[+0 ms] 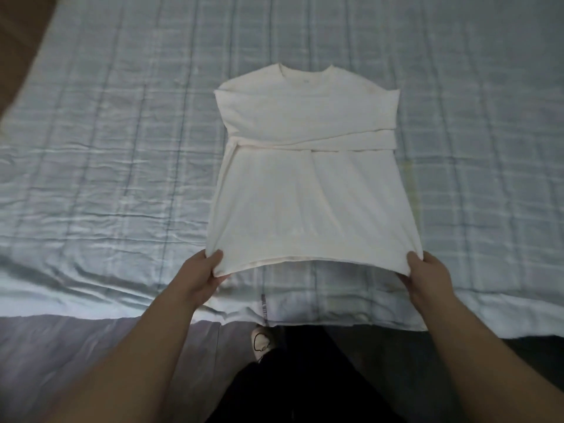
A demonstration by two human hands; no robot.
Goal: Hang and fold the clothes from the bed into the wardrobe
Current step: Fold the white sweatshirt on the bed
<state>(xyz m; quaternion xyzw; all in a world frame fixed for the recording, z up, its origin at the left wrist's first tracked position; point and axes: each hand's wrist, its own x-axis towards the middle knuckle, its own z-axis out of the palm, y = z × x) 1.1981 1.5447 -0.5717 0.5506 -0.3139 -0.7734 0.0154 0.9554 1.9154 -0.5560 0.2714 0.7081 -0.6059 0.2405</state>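
Head camera looks down at your two hands and a white shirt (305, 190) on the bed (116, 154). The shirt lies flat in the middle of the bed, with its neck hole (305, 77) far from you and its bottom edge (305, 259) near you. Both long sleeves (308, 141) are folded across the chest, one on top of the other, so they make a band from side to side.

Your left hand (205, 277) pinches the bottom left corner of the shirt. The thumb sits on top of the cloth and the fingers curl under it. Your right hand (428, 274) grips the bottom right corner the same way (thumb on top, fingers below). The bottom edge looks lifted a little off the bed between your hands, and there is a dark shadow under it. The rest of the shirt lies on the bed.

The bed has a pale blue cover (476, 123) with lines and squares on it, and it has many small wrinkles. Your bare arms reach forward from the bottom of the view. Down between your arms you can see dark trousers (305, 383) and one light shoe (262, 343) just beside the edge of the bed.
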